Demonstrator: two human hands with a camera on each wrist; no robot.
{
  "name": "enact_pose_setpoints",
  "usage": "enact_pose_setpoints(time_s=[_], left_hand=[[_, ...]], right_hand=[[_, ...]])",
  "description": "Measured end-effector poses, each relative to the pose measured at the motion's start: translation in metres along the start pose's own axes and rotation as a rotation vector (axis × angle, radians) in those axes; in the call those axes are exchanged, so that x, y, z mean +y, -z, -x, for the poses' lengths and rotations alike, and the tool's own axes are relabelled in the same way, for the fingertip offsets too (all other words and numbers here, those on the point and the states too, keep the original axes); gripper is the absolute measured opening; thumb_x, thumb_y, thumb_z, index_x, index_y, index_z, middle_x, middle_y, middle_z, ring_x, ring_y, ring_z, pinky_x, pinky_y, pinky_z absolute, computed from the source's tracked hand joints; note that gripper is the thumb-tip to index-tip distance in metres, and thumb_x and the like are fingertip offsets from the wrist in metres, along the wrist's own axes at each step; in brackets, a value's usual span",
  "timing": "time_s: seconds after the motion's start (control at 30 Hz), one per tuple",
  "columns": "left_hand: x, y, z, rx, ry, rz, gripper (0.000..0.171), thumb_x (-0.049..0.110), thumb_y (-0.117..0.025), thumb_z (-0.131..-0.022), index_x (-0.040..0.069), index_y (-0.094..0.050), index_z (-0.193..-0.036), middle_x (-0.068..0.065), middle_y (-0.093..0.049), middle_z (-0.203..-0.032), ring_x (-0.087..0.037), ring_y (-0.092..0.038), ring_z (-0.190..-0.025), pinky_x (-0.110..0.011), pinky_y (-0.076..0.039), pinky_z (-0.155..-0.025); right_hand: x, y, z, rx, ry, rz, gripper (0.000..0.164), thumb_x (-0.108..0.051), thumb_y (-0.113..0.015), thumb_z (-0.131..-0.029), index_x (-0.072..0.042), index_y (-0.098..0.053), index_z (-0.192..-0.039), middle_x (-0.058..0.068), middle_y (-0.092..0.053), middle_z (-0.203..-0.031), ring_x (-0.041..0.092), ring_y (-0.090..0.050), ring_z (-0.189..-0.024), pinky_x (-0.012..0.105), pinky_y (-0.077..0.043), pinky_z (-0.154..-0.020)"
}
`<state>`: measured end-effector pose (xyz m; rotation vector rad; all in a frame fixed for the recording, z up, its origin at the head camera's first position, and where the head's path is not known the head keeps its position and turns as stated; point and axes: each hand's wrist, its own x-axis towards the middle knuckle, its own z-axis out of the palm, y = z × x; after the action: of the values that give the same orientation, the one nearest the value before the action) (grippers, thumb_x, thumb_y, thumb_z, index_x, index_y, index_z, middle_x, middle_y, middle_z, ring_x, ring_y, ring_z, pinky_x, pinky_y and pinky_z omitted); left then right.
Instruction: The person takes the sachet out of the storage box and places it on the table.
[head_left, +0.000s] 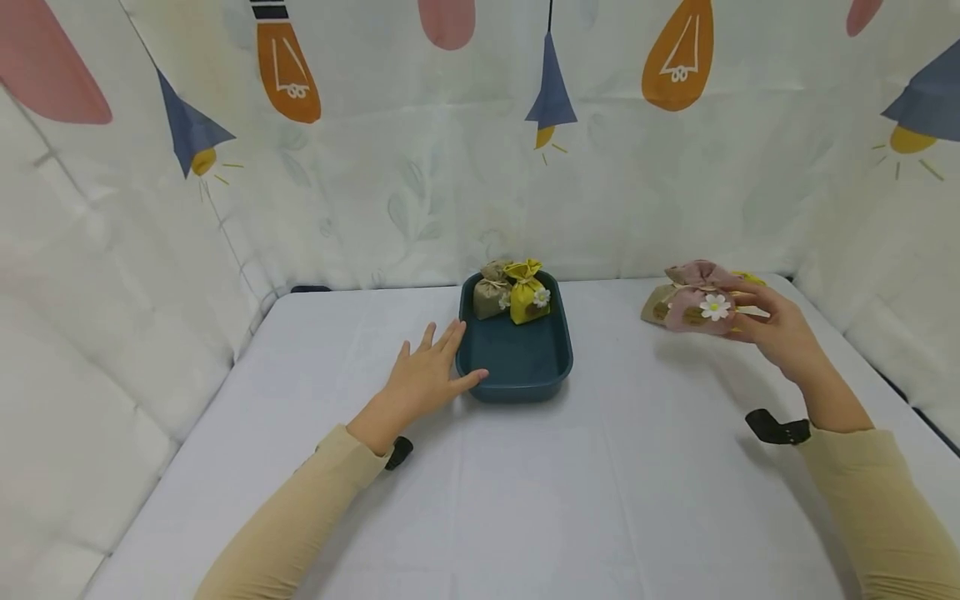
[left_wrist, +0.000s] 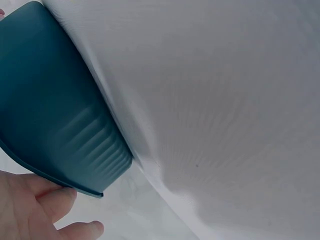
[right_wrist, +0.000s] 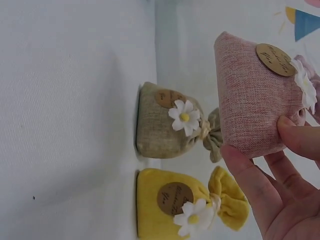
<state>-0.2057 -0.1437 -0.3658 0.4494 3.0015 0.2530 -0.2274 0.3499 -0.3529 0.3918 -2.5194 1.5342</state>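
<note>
Head view: right of the teal tray (head_left: 517, 367), the right hand (head_left: 768, 321) grips a pink pouch (head_left: 692, 314), on the tray side of the fingers; the left hand (head_left: 423, 375), fingers spread, is at the tray's left rim. Left wrist view: fingers touch that rim. Right wrist view: thumb and fingers pinch the pouch's side, off the table (right_wrist: 60, 115).

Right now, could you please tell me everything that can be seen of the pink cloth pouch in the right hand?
The pink woven-cloth pouch looks soft and filled, with a gathered top tied at the neck. It bears a white flower with a yellow centre and a round brown tag whose dark lettering I cannot read fully. The person's bare right hand grips it, roughly upright, clear of the white cloth-covered table, toward its far right.
</note>
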Motion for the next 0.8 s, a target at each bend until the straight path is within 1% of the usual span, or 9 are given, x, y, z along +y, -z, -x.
enact_pose_setpoints(time_s=[0.13,0.2,0.3,0.37,0.4,0.47,0.53,0.7,0.8], left_hand=[[0.0,0.0,0.0,0.004,-0.002,-0.004,0.096,0.071,-0.047,-0.099,0.014,-0.011,-0.167,-0.004,-0.014,-0.171,-0.039,-0.009,-0.155,-0.071,-0.015,-0.116],[0.0,0.0,0.0,0.007,-0.003,-0.003,0.095,0.071,-0.047,-0.099,0.014,-0.011,-0.167,-0.004,-0.014,-0.171,-0.039,-0.009,-0.155,-0.071,-0.015,-0.116],[0.0,0.0,0.0,0.012,-0.006,0.004,0.095,0.07,-0.047,-0.099,0.014,-0.012,-0.167,-0.005,-0.014,-0.171,-0.039,-0.009,-0.155,-0.071,-0.014,-0.116],[0.001,0.0,0.001,0.013,-0.007,0.007,0.095,0.07,-0.048,-0.099,0.014,-0.012,-0.167,-0.005,-0.015,-0.171,-0.04,-0.009,-0.155,-0.071,-0.014,-0.116],[0.001,0.0,0.001,0.014,-0.008,0.008,0.095,0.07,-0.048,-0.099,0.013,-0.012,-0.167,-0.005,-0.015,-0.171,-0.04,-0.009,-0.155,-0.071,-0.014,-0.116],[0.001,0.0,0.001,0.015,-0.01,0.006,0.095,0.07,-0.048,-0.099,0.013,-0.012,-0.167,-0.005,-0.015,-0.17,-0.04,-0.009,-0.155,-0.071,-0.014,-0.116],[0.001,0.0,0.0,0.015,-0.01,0.004,0.095,0.07,-0.048,-0.099,0.013,-0.013,-0.167,-0.005,-0.015,-0.17,-0.04,-0.009,-0.155,-0.071,-0.015,-0.116],[0.001,0.001,0.0,0.01,-0.011,0.004,0.095,0.07,-0.047,-0.099,0.013,-0.012,-0.167,-0.005,-0.014,-0.171,-0.04,-0.009,-0.155,-0.071,-0.015,-0.116],[0.0,0.0,0.0,0.008,-0.009,0.002,0.096,0.07,-0.047,-0.099,0.013,-0.012,-0.167,-0.005,-0.014,-0.171,-0.04,-0.009,-0.155,-0.071,-0.015,-0.116]], right_hand=[[0.003,0.005,0.002,0.023,-0.013,0.0,0.049,-0.004,-0.056,-0.105,-0.022,-0.052,-0.15,-0.011,-0.048,-0.122,-0.012,-0.058,-0.097,0.015,-0.056,-0.073],[0.005,0.009,0.004,0.034,-0.009,-0.009,0.048,-0.002,-0.056,-0.105,-0.022,-0.053,-0.149,-0.013,-0.048,-0.12,-0.012,-0.058,-0.097,0.014,-0.056,-0.073],[0.008,0.014,0.006,0.051,0.0,-0.043,0.048,0.002,-0.054,-0.104,-0.024,-0.056,-0.145,-0.014,-0.049,-0.118,-0.012,-0.059,-0.096,0.014,-0.056,-0.073],[0.01,0.019,0.008,0.06,0.006,-0.093,0.049,0.006,-0.054,-0.103,-0.024,-0.058,-0.141,-0.013,-0.05,-0.117,-0.01,-0.061,-0.094,0.015,-0.056,-0.072],[0.011,0.021,0.009,0.064,-0.002,-0.106,0.049,0.006,-0.054,-0.103,-0.027,-0.059,-0.14,-0.014,-0.05,-0.116,-0.01,-0.062,-0.093,0.014,-0.056,-0.072],[0.013,0.025,0.01,0.074,-0.021,-0.134,0.049,0.007,-0.054,-0.103,-0.028,-0.059,-0.137,-0.013,-0.05,-0.116,-0.01,-0.063,-0.092,0.015,-0.057,-0.071],[0.015,0.029,0.011,0.082,-0.048,-0.123,0.048,0.005,-0.054,-0.103,-0.029,-0.057,-0.137,-0.013,-0.049,-0.116,-0.011,-0.062,-0.092,0.015,-0.057,-0.071],[0.018,0.036,0.013,0.108,-0.122,0.011,0.046,-0.007,-0.055,-0.106,-0.031,-0.05,-0.145,-0.016,-0.044,-0.119,-0.015,-0.056,-0.093,0.014,-0.056,-0.072],[0.02,0.039,0.014,0.117,-0.139,0.029,0.046,-0.008,-0.055,-0.106,-0.032,-0.048,-0.145,-0.016,-0.043,-0.119,-0.016,-0.056,-0.091,0.014,-0.056,-0.072]])
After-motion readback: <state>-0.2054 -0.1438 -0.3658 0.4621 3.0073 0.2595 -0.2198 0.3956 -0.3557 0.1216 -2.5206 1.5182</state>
